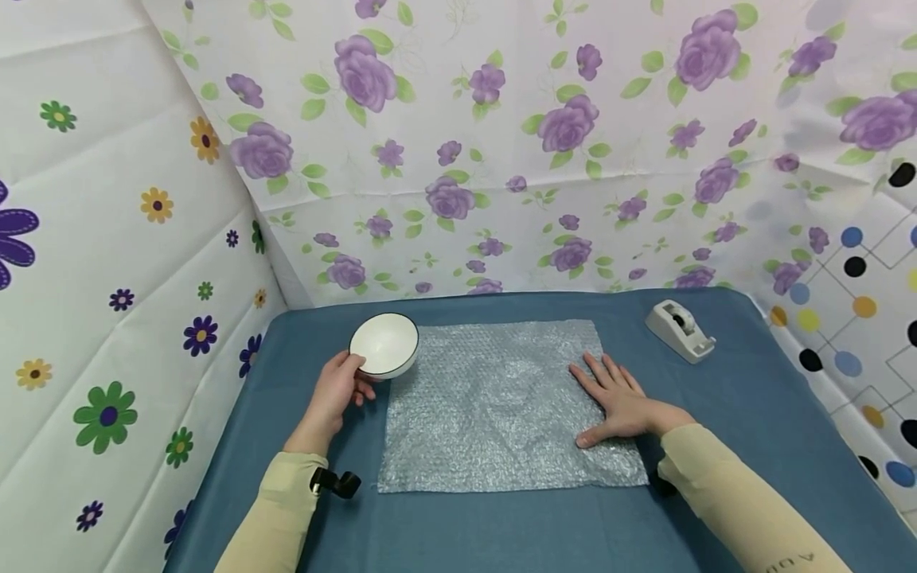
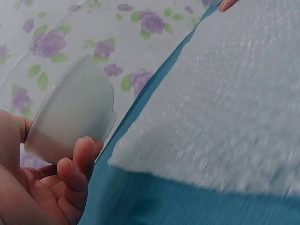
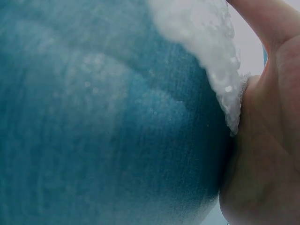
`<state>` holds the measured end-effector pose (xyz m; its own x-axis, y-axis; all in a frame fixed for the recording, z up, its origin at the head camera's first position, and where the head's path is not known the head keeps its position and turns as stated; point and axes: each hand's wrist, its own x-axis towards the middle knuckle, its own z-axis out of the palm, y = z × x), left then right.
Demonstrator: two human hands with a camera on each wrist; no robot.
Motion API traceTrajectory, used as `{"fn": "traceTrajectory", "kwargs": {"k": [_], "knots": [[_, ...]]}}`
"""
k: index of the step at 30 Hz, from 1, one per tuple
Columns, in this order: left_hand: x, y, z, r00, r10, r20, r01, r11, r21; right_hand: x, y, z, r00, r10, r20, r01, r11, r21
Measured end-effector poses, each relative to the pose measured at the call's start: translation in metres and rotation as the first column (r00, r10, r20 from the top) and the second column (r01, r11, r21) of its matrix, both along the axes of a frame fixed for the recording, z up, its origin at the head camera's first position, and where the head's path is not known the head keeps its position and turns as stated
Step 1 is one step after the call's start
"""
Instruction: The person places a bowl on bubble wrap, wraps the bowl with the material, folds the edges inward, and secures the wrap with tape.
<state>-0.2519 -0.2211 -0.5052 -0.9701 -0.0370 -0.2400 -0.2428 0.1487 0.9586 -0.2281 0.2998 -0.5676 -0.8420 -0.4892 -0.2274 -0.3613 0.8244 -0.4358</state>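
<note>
A white bowl (image 1: 387, 344) with a thin dark rim is held by my left hand (image 1: 338, 391), thumb over the rim and fingers beneath. In the left wrist view the bowl (image 2: 72, 112) shows its smooth outer side, tilted, raised above the table. My right hand (image 1: 618, 402) lies with fingers spread on the right part of a sheet of bubble wrap (image 1: 494, 414). The sheet is spread flat, and its left edge is beside the bowl. In the right wrist view the palm (image 3: 267, 140) is close against the bubble wrap's edge (image 3: 220, 89).
A white tape dispenser (image 1: 680, 330) stands at the back right of the blue-covered table (image 1: 458, 529). Flower-printed cloth (image 1: 444, 159) hangs behind the table, with patterned cloths on both sides. A black strap device (image 1: 335, 482) sits on the left wrist.
</note>
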Motion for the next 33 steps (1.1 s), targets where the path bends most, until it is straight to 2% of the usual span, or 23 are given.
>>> {"fn": "traceTrajectory", "kwargs": {"k": [2, 4, 7, 15, 21, 25, 26, 30, 33], "knots": [[0.001, 0.005, 0.0, 1.0, -0.015, -0.004, 0.015, 1.0, 0.009, 0.004, -0.004, 0.01, 1.0, 0.007, 0.012, -0.007, 0.999, -0.035], [0.002, 0.011, 0.0, 1.0, -0.029, -0.003, 0.029, 0.999, 0.018, 0.002, 0.0, 0.003, 1.0, 0.029, -0.012, -0.03, 0.997, -0.068], [0.002, 0.02, 0.0, 0.999, -0.044, -0.003, 0.044, 0.999, 0.023, 0.003, 0.002, 0.001, 0.999, 0.038, -0.012, -0.04, 0.991, -0.127], [0.003, 0.045, -0.001, 0.995, -0.094, -0.016, 0.095, 0.995, 0.022, 0.003, 0.0, 0.002, 1.0, 0.028, 0.0, -0.028, 0.989, -0.145], [0.003, 0.061, -0.002, 0.99, -0.136, -0.026, 0.137, 0.99, 0.022, 0.0, 0.002, -0.004, 1.0, 0.014, -0.003, -0.014, 0.995, -0.098], [0.003, 0.071, -0.002, 0.986, -0.16, -0.035, 0.161, 0.987, 0.026, 0.002, 0.003, -0.005, 0.999, 0.035, -0.023, -0.037, 0.993, -0.115], [0.003, 0.073, -0.003, 0.986, -0.165, -0.036, 0.167, 0.986, 0.028, 0.003, 0.002, -0.002, 0.999, 0.031, -0.009, -0.032, 0.99, -0.135], [0.004, 0.085, -0.003, 0.981, -0.193, -0.038, 0.194, 0.98, 0.036, 0.002, 0.005, -0.008, 0.999, 0.036, -0.013, -0.038, 0.991, -0.13], [0.005, 0.093, -0.005, 0.975, -0.22, -0.043, 0.222, 0.974, 0.047, 0.002, 0.003, -0.003, 1.0, 0.026, 0.009, -0.024, 0.988, -0.151]]}}
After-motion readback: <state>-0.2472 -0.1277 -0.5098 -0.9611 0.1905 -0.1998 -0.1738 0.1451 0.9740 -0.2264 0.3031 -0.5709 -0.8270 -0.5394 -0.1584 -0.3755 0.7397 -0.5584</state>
